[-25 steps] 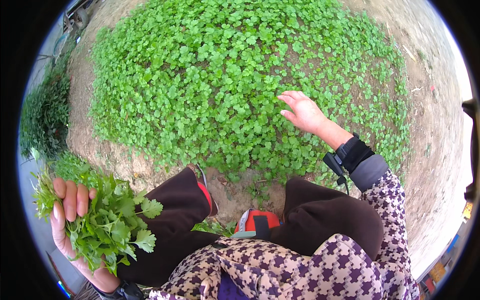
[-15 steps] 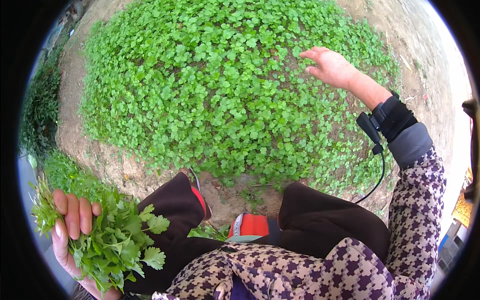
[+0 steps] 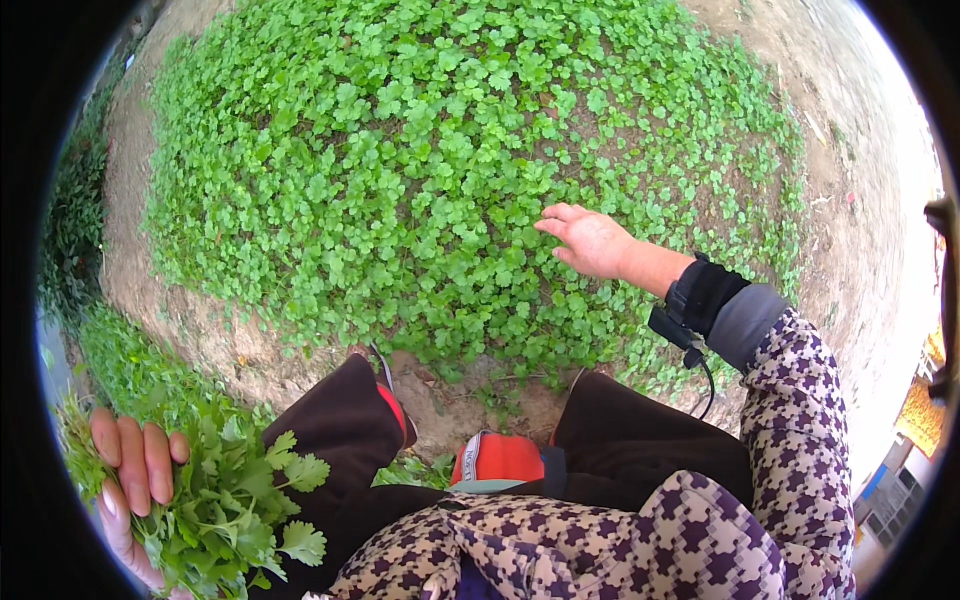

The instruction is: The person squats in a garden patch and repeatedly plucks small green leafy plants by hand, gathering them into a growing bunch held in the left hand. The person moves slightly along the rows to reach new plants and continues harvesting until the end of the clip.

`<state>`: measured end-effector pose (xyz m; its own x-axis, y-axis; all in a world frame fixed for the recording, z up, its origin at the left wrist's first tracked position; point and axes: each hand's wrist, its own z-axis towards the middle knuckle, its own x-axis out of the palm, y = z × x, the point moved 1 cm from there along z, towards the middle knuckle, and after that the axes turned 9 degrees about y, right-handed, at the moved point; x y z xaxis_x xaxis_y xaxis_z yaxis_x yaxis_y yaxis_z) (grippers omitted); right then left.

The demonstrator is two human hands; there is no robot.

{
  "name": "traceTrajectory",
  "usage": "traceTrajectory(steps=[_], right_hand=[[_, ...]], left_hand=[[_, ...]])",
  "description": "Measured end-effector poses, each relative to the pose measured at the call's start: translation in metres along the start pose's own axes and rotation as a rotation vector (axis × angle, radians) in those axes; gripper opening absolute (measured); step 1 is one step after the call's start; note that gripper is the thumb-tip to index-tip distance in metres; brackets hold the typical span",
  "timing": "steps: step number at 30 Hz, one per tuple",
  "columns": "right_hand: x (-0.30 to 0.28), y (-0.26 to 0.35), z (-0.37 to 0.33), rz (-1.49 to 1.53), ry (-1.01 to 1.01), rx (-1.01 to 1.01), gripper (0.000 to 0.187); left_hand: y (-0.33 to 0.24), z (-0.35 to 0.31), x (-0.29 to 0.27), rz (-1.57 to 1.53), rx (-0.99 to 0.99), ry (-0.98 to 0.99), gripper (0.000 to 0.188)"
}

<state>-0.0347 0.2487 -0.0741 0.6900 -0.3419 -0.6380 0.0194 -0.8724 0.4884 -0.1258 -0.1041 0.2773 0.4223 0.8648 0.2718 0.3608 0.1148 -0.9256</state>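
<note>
A leafy bunch of coriander is gripped in my left hand at the lower left. My fingers wrap round its stems, and the leaves spread rightward beside my left leg. Over a dense bed of young coriander plants, my right hand hangs with its fingers stretched toward the left. Nothing shows in that hand, and its palm side is hidden. A black strap with a small device and a cable sits at the right wrist.
My dark-trousered knees are bent either side of a bare soil strip at the bed's near edge. Something red lies between my legs. More greenery grows at the left. Pale bare ground borders the bed on the right.
My right hand has come nearer to me and to the left, from the bed's upper right toward its middle. My left hand still grips the bunch and has barely shifted.
</note>
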Motion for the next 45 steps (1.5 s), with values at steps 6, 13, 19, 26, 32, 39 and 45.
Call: traceTrajectory(steps=[6,13,19,26,32,39,45], right_hand=[[0.031,0.004,-0.013,-0.052,0.071,0.005,0.050],[0.019,-0.007,-0.012,0.024,0.008,-0.019,0.040],[-0.013,-0.018,0.002,0.097,-0.237,0.063,0.029],[-0.049,-0.017,0.043,0.157,-0.408,0.081,0.045],[-0.046,0.002,0.075,0.127,-0.216,-0.014,0.066],[-0.022,0.022,0.077,0.045,-0.032,-0.108,0.060],[-0.004,0.020,0.072,-0.010,-0.008,-0.180,0.056]], left_hand=[[0.002,0.007,0.003,-0.019,-0.018,0.013,0.022],[0.003,0.006,0.004,-0.032,-0.016,0.029,0.023],[0.001,0.006,0.004,-0.017,-0.013,0.017,0.023],[0.002,0.008,0.006,0.004,-0.014,-0.019,0.022],[0.001,0.014,0.007,0.006,-0.030,-0.050,0.025],[0.001,0.019,0.003,0.013,-0.050,-0.042,0.026],[0.004,0.021,0.001,0.002,-0.053,-0.060,0.026]])
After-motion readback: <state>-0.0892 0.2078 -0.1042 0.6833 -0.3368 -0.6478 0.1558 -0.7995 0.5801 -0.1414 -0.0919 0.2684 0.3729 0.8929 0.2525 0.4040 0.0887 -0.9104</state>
